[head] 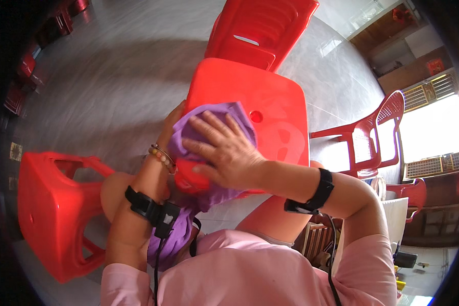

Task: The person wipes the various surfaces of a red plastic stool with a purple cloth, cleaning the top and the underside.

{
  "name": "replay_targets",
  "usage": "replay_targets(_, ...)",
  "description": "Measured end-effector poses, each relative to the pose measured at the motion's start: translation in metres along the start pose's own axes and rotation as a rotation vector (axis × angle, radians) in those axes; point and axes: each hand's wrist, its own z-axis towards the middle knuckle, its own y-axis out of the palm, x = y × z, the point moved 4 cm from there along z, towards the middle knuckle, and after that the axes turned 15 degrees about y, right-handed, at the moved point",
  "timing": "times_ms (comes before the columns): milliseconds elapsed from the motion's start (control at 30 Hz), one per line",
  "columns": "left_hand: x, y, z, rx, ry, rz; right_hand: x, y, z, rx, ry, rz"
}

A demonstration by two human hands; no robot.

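In front of me a red plastic stool point(248, 84) shows its glossy seat, which has a small round hole. My right hand point(223, 153) lies flat with fingers spread on a purple cloth point(241, 118), pressing it onto the left part of the seat. The cloth hangs past the near edge of the seat. At the stool's left side is my left hand point(175, 116), its fingers mostly hidden behind the edge and the cloth. Whether they grip the stool cannot be told. More purple cloth point(172, 237) lies by my lap.
Another red plastic stool point(42, 210) stands at the left. Just beyond the seat is a red plastic chair point(260, 30). A dark red chair point(361, 137) stands at the right near a bright opening. Black cables point(331, 260) run from the bands on my forearms.
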Motion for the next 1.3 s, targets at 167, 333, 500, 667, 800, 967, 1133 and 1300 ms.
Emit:
replay_targets(167,0.004,-0.001,-0.001,0.025,0.048,0.013,-0.024,0.004,-0.028,-0.023,-0.115,0.085)
replay_targets(333,0.019,0.013,-0.013,0.035,-0.084,0.029,0.002,-0.01,-0.074,0.007,-0.044,-0.035)
replay_targets(500,0.017,0.006,-0.01,-0.045,-0.015,0.443,0.047,-0.03,-0.136,0.015,0.247,-0.172)
replay_targets(667,0.015,-0.017,-0.012,0.019,-0.046,0.434,0.078,-0.022,-0.177,0.165,0.458,0.012)
replay_targets(800,0.008,0.002,-0.023,0.029,-0.062,0.196,0.077,-0.014,-0.178,0.285,0.544,0.154)
replay_targets(967,0.013,-0.005,-0.023,0.052,-0.045,0.104,0.081,-0.011,-0.166,0.455,0.474,0.192)
replay_targets(1133,0.034,0.014,0.005,0.059,-0.002,0.023,0.089,-0.032,-0.111,0.605,0.505,0.122)
replay_targets(1300,0.056,0.021,0.036,0.024,0.054,0.043,0.062,-0.016,-0.052,0.607,0.332,0.016)
